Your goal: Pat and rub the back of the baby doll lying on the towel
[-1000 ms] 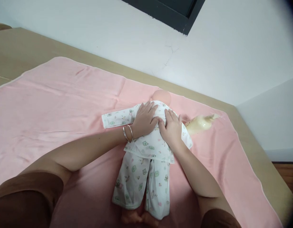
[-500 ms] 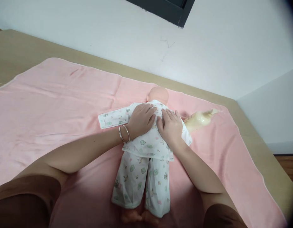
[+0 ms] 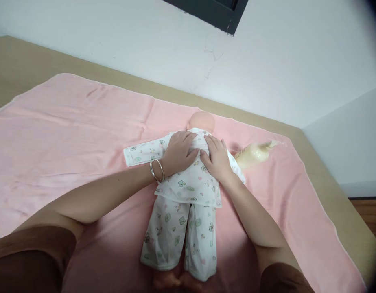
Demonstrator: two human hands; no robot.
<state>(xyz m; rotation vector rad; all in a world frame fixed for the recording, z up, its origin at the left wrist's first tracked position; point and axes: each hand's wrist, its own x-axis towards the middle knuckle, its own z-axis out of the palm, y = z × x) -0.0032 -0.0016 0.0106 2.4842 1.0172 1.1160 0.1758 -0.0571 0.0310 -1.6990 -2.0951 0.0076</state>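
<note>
A baby doll [image 3: 188, 191] in white pyjamas printed with small animals lies face down, its head away from me and its feet near the bottom edge. My left hand [image 3: 179, 151] rests flat on the left side of its upper back, fingers stretched out. On the right side of the back lies my right hand [image 3: 217, 158], also flat, with fingers and thumb apart. Two silver bangles [image 3: 157, 171] circle my left wrist. The doll's left-hand sleeve reaches out sideways; its other arm is partly hidden behind my right hand.
Under the doll spreads a creased pink blanket [image 3: 99, 122] on a wooden table [image 3: 32, 55]. A pale yellow pump bottle [image 3: 255, 154] lies on its side right of the doll. A white wall [image 3: 130, 44] with a dark frame [image 3: 218, 16] stands behind the table.
The fingers of both hands have spread slightly outward on the doll's back, and the gap between them is a little wider. The view has shifted slightly.
</note>
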